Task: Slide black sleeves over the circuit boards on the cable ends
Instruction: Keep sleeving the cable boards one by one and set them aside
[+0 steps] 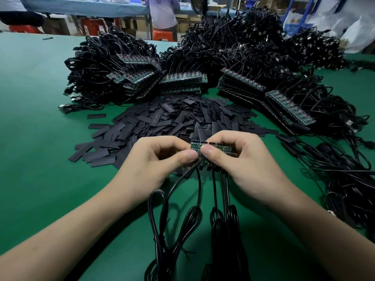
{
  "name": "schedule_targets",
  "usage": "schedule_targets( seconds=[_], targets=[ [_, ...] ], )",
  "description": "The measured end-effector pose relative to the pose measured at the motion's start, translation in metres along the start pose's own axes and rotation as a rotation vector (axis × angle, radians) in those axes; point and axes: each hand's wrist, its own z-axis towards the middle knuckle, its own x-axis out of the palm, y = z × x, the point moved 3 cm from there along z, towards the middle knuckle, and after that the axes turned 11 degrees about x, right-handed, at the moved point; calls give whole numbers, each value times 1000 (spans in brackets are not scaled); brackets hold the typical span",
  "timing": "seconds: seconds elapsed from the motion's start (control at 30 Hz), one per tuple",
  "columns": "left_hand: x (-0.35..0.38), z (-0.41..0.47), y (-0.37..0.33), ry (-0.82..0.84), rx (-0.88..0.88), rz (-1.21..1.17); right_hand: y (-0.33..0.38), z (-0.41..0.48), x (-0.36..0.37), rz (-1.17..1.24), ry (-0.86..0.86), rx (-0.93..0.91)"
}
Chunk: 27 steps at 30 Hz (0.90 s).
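Observation:
A short green strip of joined circuit boards [196,147] is held above the green table, close to me. My left hand [162,157] pinches its left end between thumb and fingers, and my right hand [239,157] pinches the rest of the strip. Several black cables [215,191] hang from the boards' lower edge toward me and coil at the bottom of the view. Just behind my hands lies a wide heap of flat black sleeves [162,122]. No sleeve is on the held boards.
Stacks of circuit board strips [182,80] with tangled black cables [233,43] pile up across the back and right of the green table [36,118]. More cables [349,179] lie at the right. A person sits on an orange stool [163,34] behind the table.

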Motion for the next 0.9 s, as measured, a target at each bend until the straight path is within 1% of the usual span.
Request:
schedule_targets(
  seconds=[0.1,0.27,0.47,0.53,0.57,0.63,0.7,0.77,0.8,0.87,0.9],
  targets=[
    [0,1,1,18,-31,-122,0,2,1,43,46,-24],
    [-1,2,2,37,-77,-191,-2,6,1,104,94,-42],
    [-1,2,5,38,-140,-270,-10,9,6,383,219,46],
    [-4,2,6,10,-176,-316,-11,10,7,466,255,82],
    [-8,3,6,-18,-184,-320,-11,10,6,463,258,99],
    [-18,5,5,-88,-165,-306,-10,8,0,346,230,119],
    [-25,5,3,-147,-109,-237,-9,5,-7,101,167,101],
    [-26,4,-1,-177,-38,-158,-7,2,-11,-124,48,45],
    [-25,4,-4,-193,-11,-144,-3,0,-11,-199,-37,-16],
    [-22,3,-6,-209,44,-86,8,-4,-7,-261,-156,-143],
    [-21,2,-6,-207,72,-39,12,-6,-4,-255,-166,-180]
  ],
)
